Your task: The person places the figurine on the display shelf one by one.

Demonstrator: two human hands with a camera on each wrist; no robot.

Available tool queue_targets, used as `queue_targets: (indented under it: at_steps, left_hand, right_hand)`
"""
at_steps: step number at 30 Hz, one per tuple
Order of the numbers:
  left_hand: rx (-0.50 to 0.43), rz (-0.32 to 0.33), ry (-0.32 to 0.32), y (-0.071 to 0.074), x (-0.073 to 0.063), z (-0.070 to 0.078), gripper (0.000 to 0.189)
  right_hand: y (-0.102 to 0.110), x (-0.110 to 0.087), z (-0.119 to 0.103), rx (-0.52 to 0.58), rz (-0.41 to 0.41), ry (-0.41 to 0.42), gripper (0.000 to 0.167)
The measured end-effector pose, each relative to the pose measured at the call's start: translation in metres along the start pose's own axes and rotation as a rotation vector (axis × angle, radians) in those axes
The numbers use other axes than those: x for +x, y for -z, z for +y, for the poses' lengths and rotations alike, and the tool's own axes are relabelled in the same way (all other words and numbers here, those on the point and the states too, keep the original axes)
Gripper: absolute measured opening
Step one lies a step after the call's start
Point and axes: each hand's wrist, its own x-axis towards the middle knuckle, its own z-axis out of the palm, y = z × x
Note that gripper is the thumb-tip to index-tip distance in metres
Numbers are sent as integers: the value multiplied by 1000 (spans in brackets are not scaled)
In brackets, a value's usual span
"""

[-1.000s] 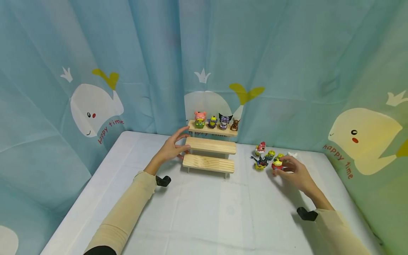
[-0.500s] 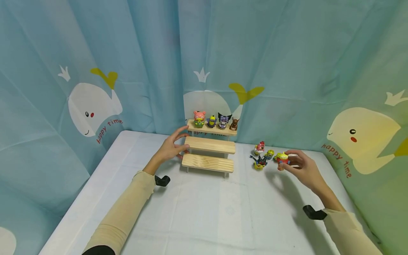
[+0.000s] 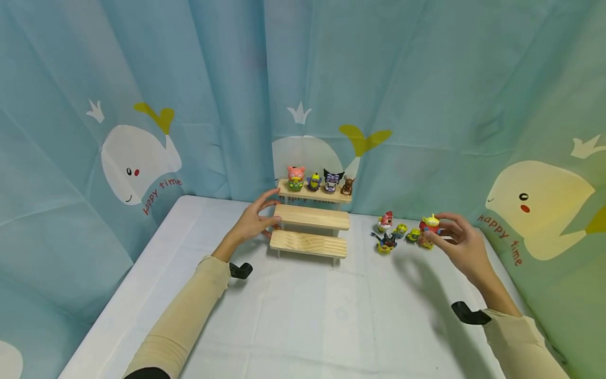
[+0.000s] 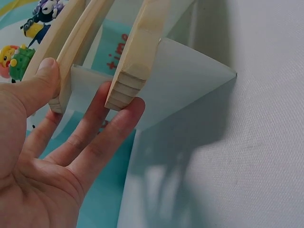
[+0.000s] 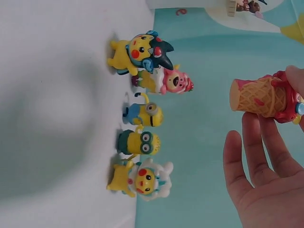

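My right hand [image 3: 466, 247] pinches an alien toy figurine [image 3: 430, 223] with a yellow-green head, red body and waffle-cone base, raised off the table. In the right wrist view its cone base [image 5: 261, 97] points left, with the thumb on the red part and fingers below. My left hand [image 3: 253, 221] touches the left ends of the wooden tiered shelf. Its fairly straight fingers rest against the end of the bottom plank [image 4: 135, 71], and the thumb lies on the middle plank [image 4: 78, 45]. On the top plank [image 3: 314, 196] stand several figurines, among them a pink one [image 3: 296, 179].
Several figurines stand on the white table [image 3: 303, 316] right of the shelf: a pink bear [image 5: 175, 81], a dark-hooded yellow one [image 5: 140, 51], two minions [image 5: 145, 114] and a white-hooded yellow one [image 5: 142, 179]. A blue curtain [image 3: 218, 105] hangs behind.
My right hand has lifted the alien figurine up and to the right, away from the other figurines, and its cone base now shows. The left hand stays at the shelf.
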Motion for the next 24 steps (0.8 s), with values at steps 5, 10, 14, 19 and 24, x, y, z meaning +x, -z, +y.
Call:
queue_targets:
  at_steps: [5, 10, 14, 19, 24]
  left_hand:
    - [-10, 4, 14, 0, -1, 0, 77]
    - [11, 3, -1, 1, 0, -2, 77]
    - [13, -1, -4, 0, 0, 3, 77]
    - [27, 5, 8, 0, 1, 1, 77]
    - [26, 1, 9, 1, 0, 1, 78]
  right_hand:
    - [-1, 1, 2, -2, 6, 4, 48]
    - [-3, 2, 1, -3, 11, 3, 47]
    - [-9, 3, -7, 7, -4, -11, 47]
    - [-21, 7, -18, 34, -32, 22, 47]
    - [-35, 14, -26, 74, -62, 50, 49]
